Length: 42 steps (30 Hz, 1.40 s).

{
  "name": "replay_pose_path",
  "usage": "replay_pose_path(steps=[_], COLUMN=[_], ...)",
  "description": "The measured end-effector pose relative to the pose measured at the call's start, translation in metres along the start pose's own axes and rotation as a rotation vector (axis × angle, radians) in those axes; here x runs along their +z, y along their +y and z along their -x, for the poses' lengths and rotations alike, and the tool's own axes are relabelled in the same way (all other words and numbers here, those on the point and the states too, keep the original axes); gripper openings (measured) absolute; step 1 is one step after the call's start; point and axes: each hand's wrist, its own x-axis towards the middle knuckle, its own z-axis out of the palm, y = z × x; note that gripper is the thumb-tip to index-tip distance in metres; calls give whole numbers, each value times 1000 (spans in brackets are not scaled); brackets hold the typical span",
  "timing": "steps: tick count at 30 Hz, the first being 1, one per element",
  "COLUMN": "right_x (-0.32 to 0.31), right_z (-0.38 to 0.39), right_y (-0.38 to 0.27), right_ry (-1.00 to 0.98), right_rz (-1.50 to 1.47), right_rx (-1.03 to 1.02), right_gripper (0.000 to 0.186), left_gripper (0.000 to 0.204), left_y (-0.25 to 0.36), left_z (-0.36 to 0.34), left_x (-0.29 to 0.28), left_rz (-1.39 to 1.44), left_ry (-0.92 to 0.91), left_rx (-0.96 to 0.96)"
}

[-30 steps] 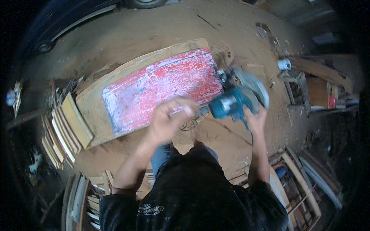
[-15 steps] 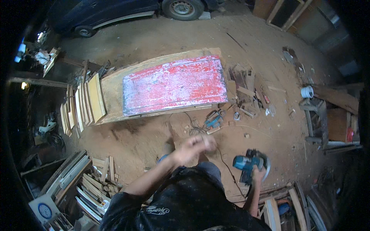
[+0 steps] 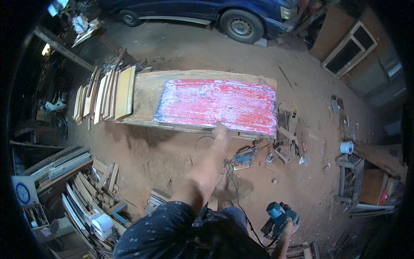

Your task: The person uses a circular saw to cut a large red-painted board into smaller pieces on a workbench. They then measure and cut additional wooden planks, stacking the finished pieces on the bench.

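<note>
Atop the long, low wooden bench (image 3: pixel 144 84): flat rectangular wooden panel (image 3: pixel 220 103), worn red and whitish paint, lying flat, one long side toward the person. Left hand (image 3: pixel 221 129) is at the panel's near edge, seemingly touching it; can't tell if it's pinching or just resting. Right hand (image 3: pixel 288 226) is wrapped round the handle of a teal-and-black corded circular saw (image 3: pixel 276 211), held low at the right, well apart from the panel. Status, my read: panel laid out, saw in hand, no cutting at this moment. Outline looks whole, no cut line I can make out; how much is left, can't pin down from this view. Finish: red in broad patches, whitish streaks running lengthwise, darker band at the left end, surface scuffed all over.
</note>
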Motion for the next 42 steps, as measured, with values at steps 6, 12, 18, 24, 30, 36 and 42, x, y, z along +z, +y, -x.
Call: replay_pose_path(steps=[6, 12, 18, 24, 30, 36, 42], right_x=[69, 129, 248, 407, 552, 642, 645], right_z=[-11, -35, -28, 11, 113, 107, 111], right_y=[-125, -188, -312, -387, -395, -282, -269], right_ry=[-188, -503, -759, -1045, -1121, -1009, -992], right_rz=[89, -29, 292, 728, 1700, 1917, 1993], right_rx=[10, -79, -324, -1383, -1274, -1222, -1313], right_gripper=[15, 23, 35, 45, 38, 28, 24], left_gripper=[53, 48, 49, 41, 37, 33, 34], left_y=[2, -92, -74, -38, -10, 33, 81], left_z=[30, 95, 143, 139, 172, 163, 144], left_x=[-83, -236, -294, -408, -482, -540, -596], left_rz=[434, 415, 110, -10, -302, -218, -187], left_ry=[113, -453, -10, 78, 346, 313, 308], left_rx=[373, 371, 446, 553, 752, 818, 855])
